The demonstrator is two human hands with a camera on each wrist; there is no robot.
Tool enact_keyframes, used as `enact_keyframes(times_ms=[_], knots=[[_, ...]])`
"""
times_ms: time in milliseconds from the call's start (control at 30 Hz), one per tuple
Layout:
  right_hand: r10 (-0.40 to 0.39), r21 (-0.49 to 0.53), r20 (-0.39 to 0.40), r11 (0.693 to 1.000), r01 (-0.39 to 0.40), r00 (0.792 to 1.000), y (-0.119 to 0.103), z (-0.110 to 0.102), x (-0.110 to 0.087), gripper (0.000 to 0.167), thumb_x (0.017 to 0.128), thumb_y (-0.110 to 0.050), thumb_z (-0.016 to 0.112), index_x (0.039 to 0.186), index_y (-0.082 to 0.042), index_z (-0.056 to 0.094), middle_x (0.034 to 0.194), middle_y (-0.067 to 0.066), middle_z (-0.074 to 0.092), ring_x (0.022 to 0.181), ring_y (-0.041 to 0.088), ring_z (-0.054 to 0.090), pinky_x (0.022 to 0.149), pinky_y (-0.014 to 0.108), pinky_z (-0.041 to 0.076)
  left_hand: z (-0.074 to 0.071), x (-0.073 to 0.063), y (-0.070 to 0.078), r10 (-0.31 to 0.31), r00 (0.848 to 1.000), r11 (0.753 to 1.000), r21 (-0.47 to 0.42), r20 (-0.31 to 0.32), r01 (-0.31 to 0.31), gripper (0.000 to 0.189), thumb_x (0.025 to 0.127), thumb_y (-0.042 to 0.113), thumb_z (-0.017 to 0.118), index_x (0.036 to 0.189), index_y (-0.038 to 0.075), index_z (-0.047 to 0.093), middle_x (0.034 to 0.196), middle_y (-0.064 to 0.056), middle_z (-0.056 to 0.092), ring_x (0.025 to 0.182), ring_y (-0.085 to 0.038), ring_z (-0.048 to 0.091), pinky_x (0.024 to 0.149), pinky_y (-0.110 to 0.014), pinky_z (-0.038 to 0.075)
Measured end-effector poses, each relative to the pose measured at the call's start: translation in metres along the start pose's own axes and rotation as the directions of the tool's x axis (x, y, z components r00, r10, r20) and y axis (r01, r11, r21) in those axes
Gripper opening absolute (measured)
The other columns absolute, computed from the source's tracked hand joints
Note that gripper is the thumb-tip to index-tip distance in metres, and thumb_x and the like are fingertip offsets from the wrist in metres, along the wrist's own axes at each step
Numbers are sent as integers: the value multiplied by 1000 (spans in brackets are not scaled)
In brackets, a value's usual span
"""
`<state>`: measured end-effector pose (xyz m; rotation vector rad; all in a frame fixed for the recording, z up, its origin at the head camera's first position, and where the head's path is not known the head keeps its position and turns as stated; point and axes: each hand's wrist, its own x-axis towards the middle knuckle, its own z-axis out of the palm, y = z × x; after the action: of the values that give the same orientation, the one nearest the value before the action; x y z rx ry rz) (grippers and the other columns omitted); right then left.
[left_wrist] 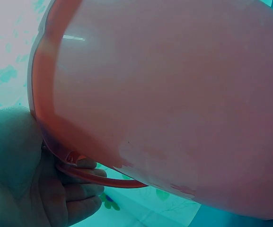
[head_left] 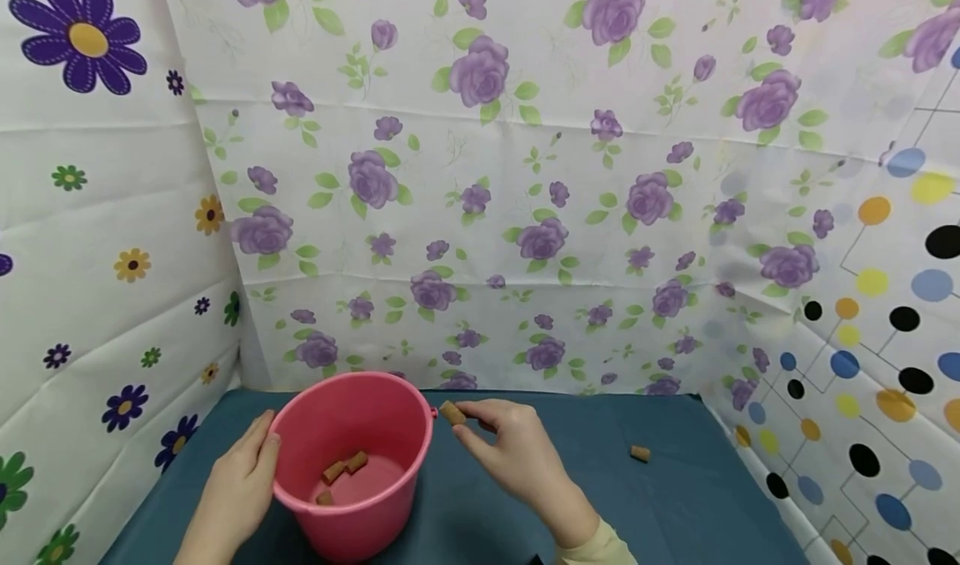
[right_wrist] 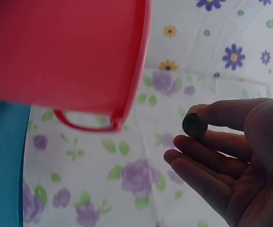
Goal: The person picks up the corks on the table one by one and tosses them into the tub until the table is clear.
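A pink bucket [head_left: 363, 511] stands tilted slightly on the table, its mouth facing up. My left hand [head_left: 236, 486] holds it at the left side of the rim; in the left wrist view the fingers [left_wrist: 82, 191] lie by the thin handle [left_wrist: 103, 180]. Between thumb and fingertips my right hand [head_left: 517, 452] pinches a cork [head_left: 452, 413], just outside the bucket's right rim. The right wrist view shows the cork's dark round end [right_wrist: 194, 125], with the other fingers extended. Inside the bucket lie three corks [head_left: 333, 472], the lowest partly hidden by the rim.
Another cork [head_left: 640, 453] lies on the dark blue tablecloth [head_left: 585, 432] to the right. Behind the table hangs a white cloth [head_left: 480, 215] with purple roses. Patterned cloths also close off the left side [head_left: 97, 223] and the right side [head_left: 877, 382].
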<state>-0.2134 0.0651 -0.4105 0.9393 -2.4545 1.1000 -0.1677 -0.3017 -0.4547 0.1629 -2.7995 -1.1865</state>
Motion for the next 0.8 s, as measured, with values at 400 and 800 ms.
enact_keyframes(times_ms=[400,800], knots=[[-110,-63,30,992,111,994,-31,23,18,31,100,-21,80,129,-10,79,121,2,78,107,14,75,75,17,58,1,-4,4,58,996,998,-11,-71,-59,66,119,38,29,164,-10,26,168,-36,25,154,-57,25,118,-74,28],[-116,-119,95,985,127,989,-38,39,24,33,99,-23,81,129,-9,79,120,4,79,98,11,74,67,10,51,1,-7,5,41,997,999,-24,-66,-43,65,119,36,31,165,-9,26,169,-35,25,154,-56,26,118,-74,30]])
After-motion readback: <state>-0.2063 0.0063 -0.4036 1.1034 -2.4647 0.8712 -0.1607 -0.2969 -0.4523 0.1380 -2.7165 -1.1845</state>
